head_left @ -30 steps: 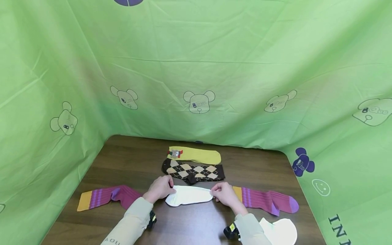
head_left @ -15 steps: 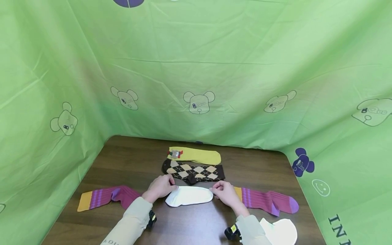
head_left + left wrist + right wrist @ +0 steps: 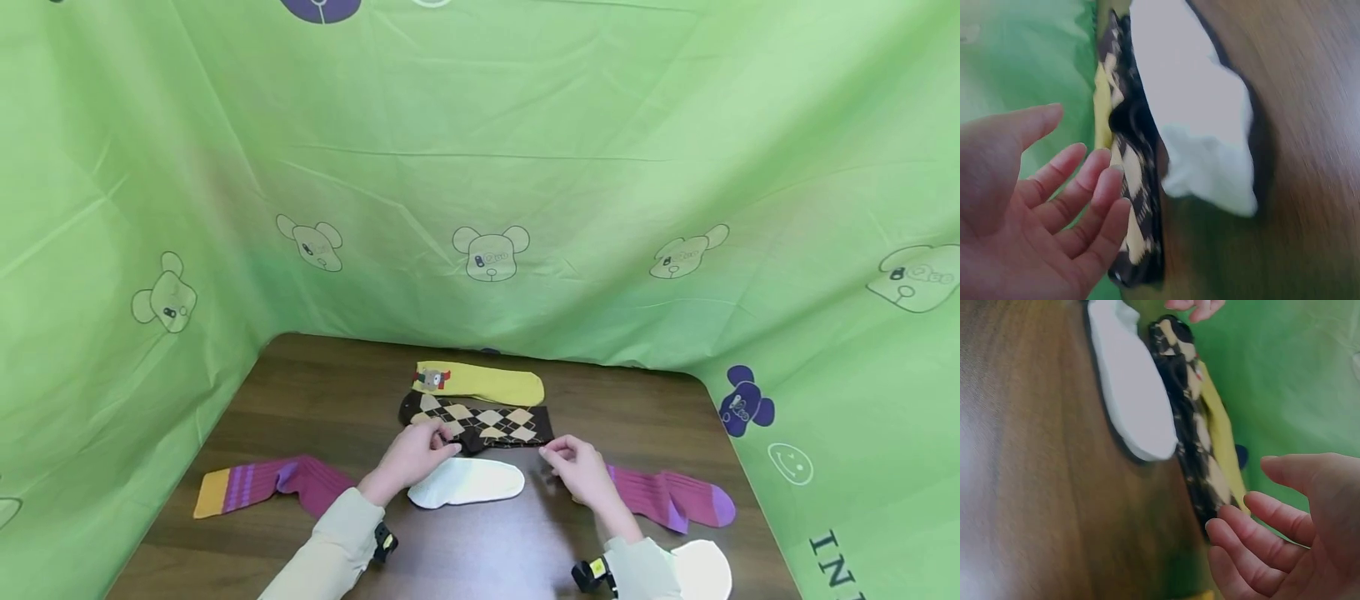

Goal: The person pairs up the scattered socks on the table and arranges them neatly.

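Left hand (image 3: 412, 456) and right hand (image 3: 587, 477) are relaxed, gripping nothing; if I sweep low, I could rumple the argyle sock (image 3: 498, 425).

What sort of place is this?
Likely a makeshift filming booth: green cloth hung behind and beside a table, socks laid out on it, and wrist cameras.

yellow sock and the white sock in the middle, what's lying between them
The dark argyle sock lies between the yellow sock and the middle white sock; the head view shows it best.
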Motion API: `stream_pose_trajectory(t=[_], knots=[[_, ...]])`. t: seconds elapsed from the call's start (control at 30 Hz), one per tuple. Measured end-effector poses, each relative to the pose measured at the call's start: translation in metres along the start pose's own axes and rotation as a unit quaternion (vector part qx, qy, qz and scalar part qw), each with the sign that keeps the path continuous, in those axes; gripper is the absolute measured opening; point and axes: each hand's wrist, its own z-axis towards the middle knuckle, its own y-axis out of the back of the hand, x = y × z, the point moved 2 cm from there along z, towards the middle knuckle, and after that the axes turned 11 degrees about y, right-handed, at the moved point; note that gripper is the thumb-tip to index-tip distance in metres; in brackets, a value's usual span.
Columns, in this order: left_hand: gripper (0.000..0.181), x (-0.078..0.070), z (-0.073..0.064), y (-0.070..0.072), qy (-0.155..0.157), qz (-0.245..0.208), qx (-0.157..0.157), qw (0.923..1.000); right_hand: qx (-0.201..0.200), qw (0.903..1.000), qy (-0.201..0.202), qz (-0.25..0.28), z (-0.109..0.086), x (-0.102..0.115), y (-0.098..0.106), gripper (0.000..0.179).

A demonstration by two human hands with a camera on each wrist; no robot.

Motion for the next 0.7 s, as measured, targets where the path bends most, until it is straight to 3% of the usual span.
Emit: stream_pose_trajectory(t=[0.2,0.7], knots=[[0.024,-0.022,-0.002,-0.012,-0.042,-0.019,0.024,0.9986,-0.017,0.9998,0.001,-0.005,-0.002,0.002,0.024,0.017],[0.042,-0.063,-0.005,-0.043,-0.086,-0.017,0.069,0.9938,-0.019,0.9966,-0.006,-0.080,-0.019,-0.012,0.084,0.033]])
